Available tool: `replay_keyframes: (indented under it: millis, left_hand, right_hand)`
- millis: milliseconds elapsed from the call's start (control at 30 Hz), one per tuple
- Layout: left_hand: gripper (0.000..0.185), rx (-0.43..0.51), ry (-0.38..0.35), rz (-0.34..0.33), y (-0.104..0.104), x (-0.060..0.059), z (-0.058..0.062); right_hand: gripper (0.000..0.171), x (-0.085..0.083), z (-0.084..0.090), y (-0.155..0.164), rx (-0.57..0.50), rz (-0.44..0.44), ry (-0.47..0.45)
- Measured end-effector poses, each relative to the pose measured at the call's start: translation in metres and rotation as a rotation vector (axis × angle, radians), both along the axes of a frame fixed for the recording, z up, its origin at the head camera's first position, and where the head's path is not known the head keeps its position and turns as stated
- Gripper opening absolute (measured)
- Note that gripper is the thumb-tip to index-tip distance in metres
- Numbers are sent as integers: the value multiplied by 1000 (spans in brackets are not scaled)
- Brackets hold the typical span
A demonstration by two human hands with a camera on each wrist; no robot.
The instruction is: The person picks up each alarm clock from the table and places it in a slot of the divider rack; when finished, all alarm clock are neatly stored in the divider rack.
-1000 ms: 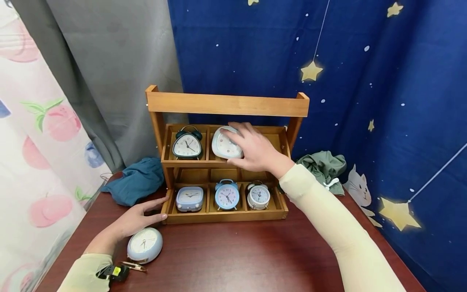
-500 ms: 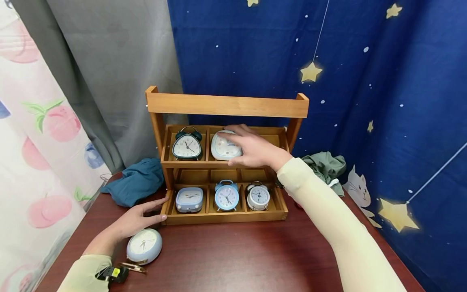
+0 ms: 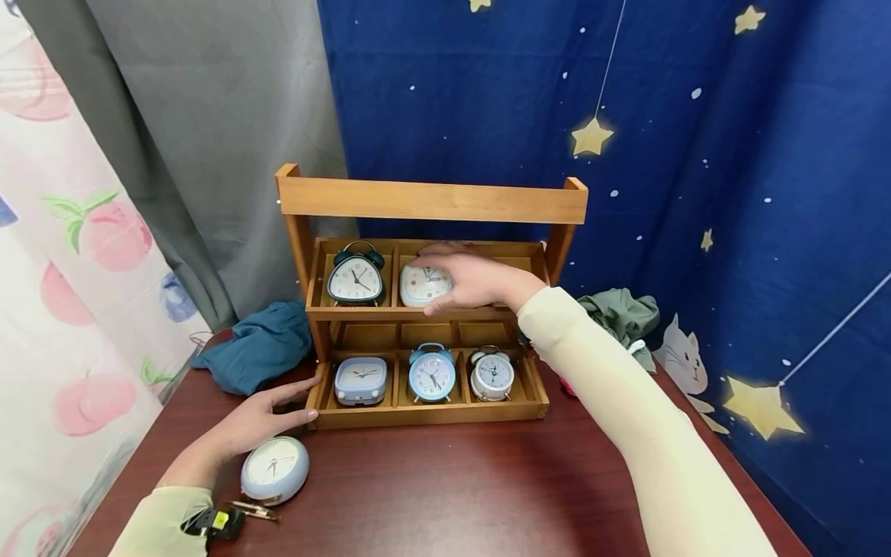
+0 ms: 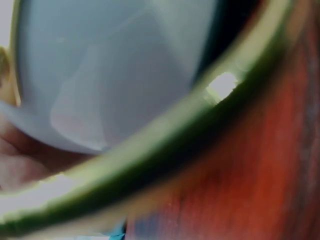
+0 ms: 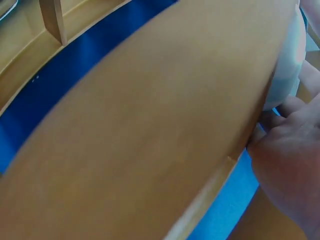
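Observation:
My right hand [image 3: 473, 278] holds a white rounded alarm clock [image 3: 421, 288] in the upper middle compartment of a wooden two-tier rack [image 3: 431, 418]. Its fingers cover the clock's top and right side; in the right wrist view they curl at the edge of the pale clock [image 5: 286, 75]. My left hand [image 3: 254, 422] touches the rack's lower left end with extended fingers. Just below that hand, a round light-blue clock [image 3: 274, 469] lies face up on the table. Its pale body [image 4: 115, 75] and blurred metal handle [image 4: 150, 140] fill much of the left wrist view.
A dark green clock [image 3: 356, 278] stands upper left. The lower tier holds a blue-grey square clock [image 3: 360, 381], a blue twin-bell clock [image 3: 432, 375] and a white one [image 3: 493, 375]. Teal cloth [image 3: 257, 348] lies left of the rack, green cloth [image 3: 619, 317] right.
My right hand has shifted slightly left and down with the white clock, which sits lower and closer to the compartment's left divider. My left hand has stayed in place.

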State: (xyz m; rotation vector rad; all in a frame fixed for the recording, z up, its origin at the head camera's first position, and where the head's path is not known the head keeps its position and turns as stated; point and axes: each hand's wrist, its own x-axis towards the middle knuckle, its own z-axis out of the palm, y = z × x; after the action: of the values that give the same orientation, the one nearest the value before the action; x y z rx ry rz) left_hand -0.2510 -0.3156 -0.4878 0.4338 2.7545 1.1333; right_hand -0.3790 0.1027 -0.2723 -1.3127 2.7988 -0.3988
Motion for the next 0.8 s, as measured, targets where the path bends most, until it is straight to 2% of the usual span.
replay_keyframes:
  millis: [267, 433, 533, 600, 667, 800]
  left_hand:
    - [76, -13, 7, 2, 1, 1, -1]
    - [76, -14, 10, -8, 0, -1, -1]
    - [76, -9, 10, -12, -1, -1, 0]
    - [76, -7, 8, -9, -1, -2, 1]
    - [76, -10, 9, -5, -2, -1, 1]
    - [77, -18, 6, 4, -1, 0, 1]
  right_hand:
    - [67, 4, -15, -1, -78, -32, 139]
    - [61, 32, -35, -1, -284, -33, 306]
    - [59, 55, -54, -6, -411, 49, 395]
    - [58, 70, -70, -13, -455, 130, 435]
    - [58, 84, -88, -22, -454, 206, 455]
    - [59, 115, -126, -44, -352, 317, 460]
